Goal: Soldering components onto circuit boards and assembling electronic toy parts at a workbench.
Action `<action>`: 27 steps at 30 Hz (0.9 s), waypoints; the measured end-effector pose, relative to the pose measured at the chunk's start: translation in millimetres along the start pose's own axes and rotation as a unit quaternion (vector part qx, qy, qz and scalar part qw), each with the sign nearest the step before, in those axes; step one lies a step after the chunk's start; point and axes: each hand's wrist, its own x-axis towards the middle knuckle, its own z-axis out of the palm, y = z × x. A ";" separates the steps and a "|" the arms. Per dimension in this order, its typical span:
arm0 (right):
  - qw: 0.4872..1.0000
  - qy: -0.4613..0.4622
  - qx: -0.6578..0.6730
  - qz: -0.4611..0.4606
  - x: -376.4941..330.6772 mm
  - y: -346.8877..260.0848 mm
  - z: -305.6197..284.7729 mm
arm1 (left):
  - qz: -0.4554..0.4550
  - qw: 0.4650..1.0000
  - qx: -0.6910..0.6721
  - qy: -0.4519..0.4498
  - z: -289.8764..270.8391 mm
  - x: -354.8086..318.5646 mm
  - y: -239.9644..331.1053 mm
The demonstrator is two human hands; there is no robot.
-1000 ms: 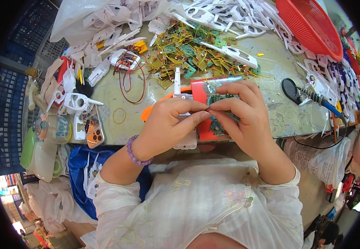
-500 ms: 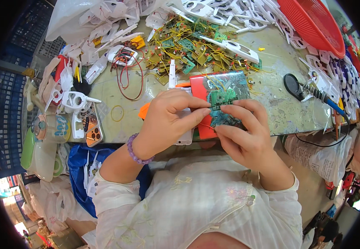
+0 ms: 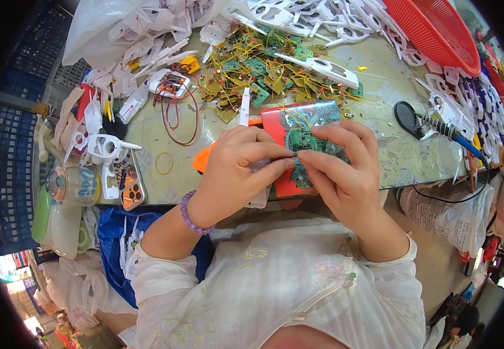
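A small green circuit board (image 3: 302, 138) lies over a flat red and dark patterned piece (image 3: 274, 131) at the table's near edge. My left hand (image 3: 246, 156), wearing a purple bead bracelet, pinches with thumb and forefinger at the board's near side. What sits in that pinch is too small to name; a speck of red shows there. My right hand (image 3: 348, 163) is closed at the board, one fingertip on its far part and others meeting my left fingertips. Partly hidden beneath my left hand are an orange item (image 3: 200, 160) and a white plastic part (image 3: 245, 107).
A heap of circuit boards with yellow wires (image 3: 263, 67) lies beyond my hands. White plastic housings (image 3: 327, 70) surround it, beside a red basket (image 3: 438, 35). At right, a soldering iron (image 3: 452, 135) rests in its coiled holder. A phone (image 3: 131, 186) lies left.
My right fingers have shifted left to meet my left fingertips, with one finger moved up the board. My left hand has stayed nearly in place. The view has shifted slightly.
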 end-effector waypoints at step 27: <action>0.997 -0.065 0.040 0.031 3.6 1.1 -2.0 | -0.045 0.999 -0.028 -0.012 -5.3 -3.6 -3.1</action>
